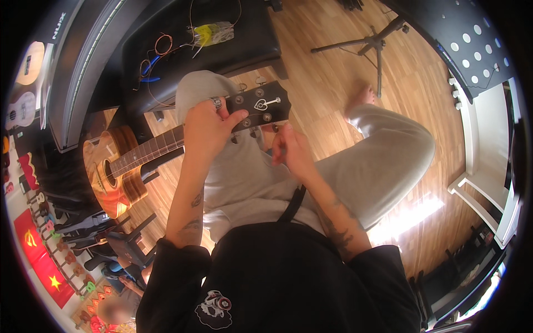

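An acoustic guitar [115,176] lies across my lap, its body at the left and its dark headstock [271,104] near my knee. My left hand [208,126], with a ring on one finger, is wrapped around the neck just below the headstock, its thumb lying over the headstock's face. My right hand [292,149] is just off the headstock's near edge, its fingers curled together beside a tuning peg [275,128]. Anything pinched in those fingers is too small to make out. Several metal tuning posts stand on the headstock.
A black padded bench [244,51] ahead bears blue-handled pliers [149,69], coiled wire strings [164,43] and a yellow-and-clear packet [214,34]. A black tripod stand [376,41] is on the wood floor. At the right is a white chair-like frame [482,197]. Another person [119,308] sits lower left.
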{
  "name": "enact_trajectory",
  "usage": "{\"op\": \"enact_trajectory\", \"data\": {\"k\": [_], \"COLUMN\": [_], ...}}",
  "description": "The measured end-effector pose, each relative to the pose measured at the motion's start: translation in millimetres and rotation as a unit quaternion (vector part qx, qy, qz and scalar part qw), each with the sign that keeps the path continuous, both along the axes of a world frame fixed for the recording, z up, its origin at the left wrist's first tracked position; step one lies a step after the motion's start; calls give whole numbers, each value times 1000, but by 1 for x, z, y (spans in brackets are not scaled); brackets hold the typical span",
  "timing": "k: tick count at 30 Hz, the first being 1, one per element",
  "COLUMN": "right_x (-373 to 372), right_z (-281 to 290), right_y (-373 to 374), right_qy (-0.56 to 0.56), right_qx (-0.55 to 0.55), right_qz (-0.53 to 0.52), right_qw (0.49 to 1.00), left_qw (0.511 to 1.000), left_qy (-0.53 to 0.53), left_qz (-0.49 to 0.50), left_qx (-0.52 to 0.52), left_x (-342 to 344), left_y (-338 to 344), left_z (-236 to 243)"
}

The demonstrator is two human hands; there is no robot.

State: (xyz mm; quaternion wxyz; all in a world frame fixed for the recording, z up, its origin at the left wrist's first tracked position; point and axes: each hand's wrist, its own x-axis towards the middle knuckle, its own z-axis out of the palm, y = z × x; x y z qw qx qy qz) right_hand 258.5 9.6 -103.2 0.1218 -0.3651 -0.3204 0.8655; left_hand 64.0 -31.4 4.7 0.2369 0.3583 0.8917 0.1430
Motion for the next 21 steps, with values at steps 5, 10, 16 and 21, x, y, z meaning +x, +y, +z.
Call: {"op": "enact_trajectory", "data": {"k": [5, 10, 16, 21], "right_x": [-5, -10, -2, -7], "right_z": [0, 2, -4, -1], "right_y": [-3, -4, -3, -6], "right_qy": [56, -116, -31, 69], "right_qx": [-60, 363, 61, -145], "right_qz": [2, 9, -19, -53], "right_qw": [997, 924, 997, 986], "left_qw": [1000, 1000, 1000, 999], "left_qy": [3, 6, 2, 5], "left_qz": [-11, -16, -17, -24], "left_qx": [-15, -12, -21, 30], "left_x": [0, 1, -1, 0], "left_y": [3, 2, 1, 1], "left_z": [2, 3, 0, -2]}}
